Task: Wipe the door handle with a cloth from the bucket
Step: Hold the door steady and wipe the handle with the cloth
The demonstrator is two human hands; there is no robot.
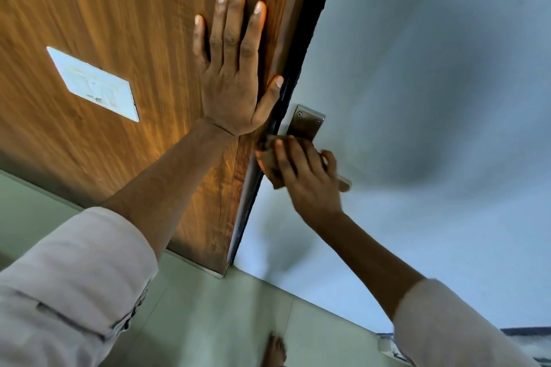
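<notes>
A metal door handle juts from its steel backplate on the pale face of the door. My right hand is closed around a brownish cloth and presses it over the lever, so only the lever's tip and the top of the plate show. My left hand lies flat with fingers spread on the brown wooden panel beside the door's dark edge, thumb by that edge. No bucket is in view.
A white card or sticker is fixed to the wooden panel at left. Pale floor tiles lie below, with a bare foot near the bottom edge. Both sleeves are light-coloured.
</notes>
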